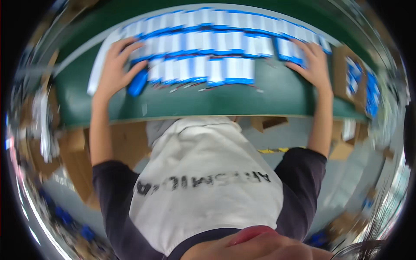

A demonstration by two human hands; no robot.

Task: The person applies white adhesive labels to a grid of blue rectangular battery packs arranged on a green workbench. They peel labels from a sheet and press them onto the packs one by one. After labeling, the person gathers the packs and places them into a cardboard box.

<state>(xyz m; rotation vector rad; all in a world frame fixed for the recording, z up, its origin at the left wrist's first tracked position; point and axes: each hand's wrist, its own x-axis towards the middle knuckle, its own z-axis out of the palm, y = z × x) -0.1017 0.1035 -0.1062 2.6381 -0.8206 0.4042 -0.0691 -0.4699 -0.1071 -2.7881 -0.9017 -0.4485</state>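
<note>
White shirt (208, 195) at lower centre gives way to a green table (195, 104), where the left hand (115, 71) at upper left and right hand (317, 65) at upper right meet, with bent fingers, the ends of blue-and-white packs (195, 42) rowed across upper centre, though whether either grips one I cannot tell.

The person wears a shirt (208, 203) of two colours; its front, behind and between the hands, is white with soft folds, and across it goes a row of dark lettering (203, 181), blurred; the collar (201, 237), farthest from the hands, is dark; the short sleeves (113, 195) are also dark, almost black, and finish near the elbows; the left hand (116, 67) and right hand (315, 66) are bare.
</note>
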